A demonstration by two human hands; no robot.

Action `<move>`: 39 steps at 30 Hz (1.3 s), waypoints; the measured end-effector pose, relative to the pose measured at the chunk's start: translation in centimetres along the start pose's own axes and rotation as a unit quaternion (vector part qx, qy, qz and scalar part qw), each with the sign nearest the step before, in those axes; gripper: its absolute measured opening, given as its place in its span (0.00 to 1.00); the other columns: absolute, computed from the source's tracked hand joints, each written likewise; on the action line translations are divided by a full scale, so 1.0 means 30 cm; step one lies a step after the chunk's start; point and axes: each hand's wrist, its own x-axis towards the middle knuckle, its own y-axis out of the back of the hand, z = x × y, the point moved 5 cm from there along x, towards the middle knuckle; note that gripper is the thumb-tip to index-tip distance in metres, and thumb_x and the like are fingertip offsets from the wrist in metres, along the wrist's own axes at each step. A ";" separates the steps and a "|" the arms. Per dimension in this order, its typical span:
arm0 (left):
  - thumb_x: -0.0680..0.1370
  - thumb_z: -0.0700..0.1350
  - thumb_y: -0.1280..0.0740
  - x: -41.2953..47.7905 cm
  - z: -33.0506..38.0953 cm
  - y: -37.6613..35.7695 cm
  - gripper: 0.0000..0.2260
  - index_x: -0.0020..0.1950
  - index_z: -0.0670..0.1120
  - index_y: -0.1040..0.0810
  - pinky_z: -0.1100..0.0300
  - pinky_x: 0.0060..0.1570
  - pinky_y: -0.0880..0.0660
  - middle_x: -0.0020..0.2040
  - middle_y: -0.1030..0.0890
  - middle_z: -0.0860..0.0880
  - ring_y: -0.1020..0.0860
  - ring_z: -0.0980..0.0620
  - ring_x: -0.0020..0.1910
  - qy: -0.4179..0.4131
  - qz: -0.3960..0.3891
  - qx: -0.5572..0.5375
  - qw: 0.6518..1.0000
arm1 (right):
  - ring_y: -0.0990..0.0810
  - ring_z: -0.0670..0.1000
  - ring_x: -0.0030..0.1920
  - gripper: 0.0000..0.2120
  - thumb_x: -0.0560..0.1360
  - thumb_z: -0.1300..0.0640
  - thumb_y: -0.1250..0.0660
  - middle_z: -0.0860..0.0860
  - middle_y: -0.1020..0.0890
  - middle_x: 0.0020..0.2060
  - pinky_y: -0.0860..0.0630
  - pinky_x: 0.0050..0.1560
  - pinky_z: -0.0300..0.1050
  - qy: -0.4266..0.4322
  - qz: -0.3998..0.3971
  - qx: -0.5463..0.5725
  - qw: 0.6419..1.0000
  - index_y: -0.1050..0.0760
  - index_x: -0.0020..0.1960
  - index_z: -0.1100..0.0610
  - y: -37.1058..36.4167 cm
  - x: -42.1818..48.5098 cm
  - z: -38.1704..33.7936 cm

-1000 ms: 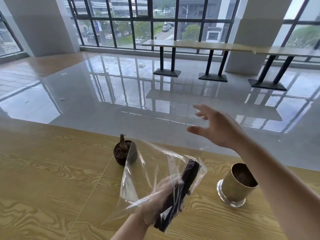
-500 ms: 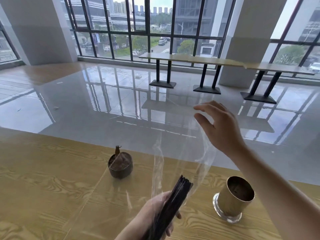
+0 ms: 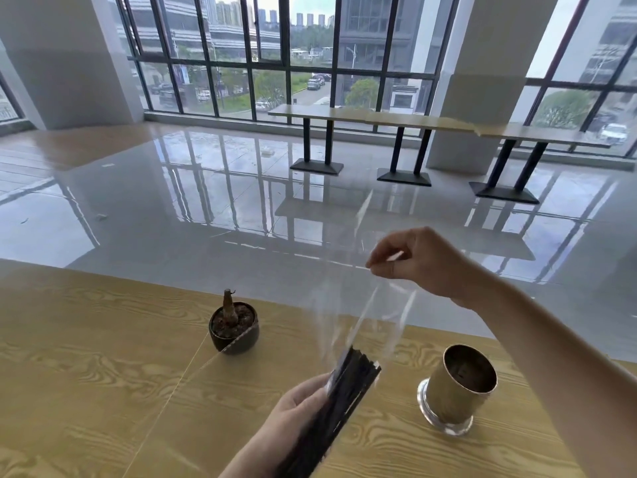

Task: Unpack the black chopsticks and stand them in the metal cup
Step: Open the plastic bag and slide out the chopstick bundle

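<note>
The step in hand is the unpacking. The left grip (image 3: 296, 412) is clenched around the bundle of black chopsticks (image 3: 348, 388) and holds it slanted above the worktop (image 3: 86, 374). The right grip (image 3: 424, 263) pinches the top of the clear wrapper (image 3: 372, 312), which is stretched upward from the chopstick tips. The metal cup (image 3: 458, 388) stands on the worktop just to the right of the bundle, and nothing stands in it yet.

In my judgement, the next move is to draw the wrapper fully off. Then the bundle must be turned upright and lowered into the cup mouth.

Half a second ago the right grip was released, with its fingers spread above the film. Now it has closed on the film.
</note>
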 end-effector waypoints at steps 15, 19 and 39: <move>0.82 0.48 0.34 0.046 -0.020 -0.058 0.14 0.62 0.39 0.25 0.50 0.40 0.20 0.51 0.20 0.36 0.18 0.39 0.43 0.027 -0.047 -0.124 0.991 | 0.18 0.59 0.38 0.12 0.63 0.75 0.36 0.60 0.17 0.35 0.20 0.51 0.62 0.078 -0.046 0.270 0.958 0.23 0.38 0.60 0.108 0.036 -0.050; 0.82 0.44 0.34 0.079 -0.026 -0.056 0.11 0.57 0.37 0.21 0.51 0.41 0.19 0.45 0.18 0.39 0.17 0.42 0.40 0.021 -0.052 -0.096 0.994 | 0.18 0.65 0.42 0.19 0.67 0.68 0.34 0.66 0.16 0.43 0.22 0.55 0.65 0.094 -0.114 0.211 0.966 0.21 0.58 0.67 0.155 0.013 -0.024; 0.70 0.42 0.21 0.095 -0.003 -0.106 0.21 0.60 0.38 0.21 0.50 0.41 0.19 0.50 0.19 0.32 0.17 0.38 0.43 -0.024 0.063 -0.141 0.988 | 0.16 0.50 0.53 0.17 0.70 0.50 0.27 0.51 0.14 0.50 0.22 0.58 0.47 0.029 0.143 0.207 0.967 0.18 0.56 0.55 0.253 0.027 -0.055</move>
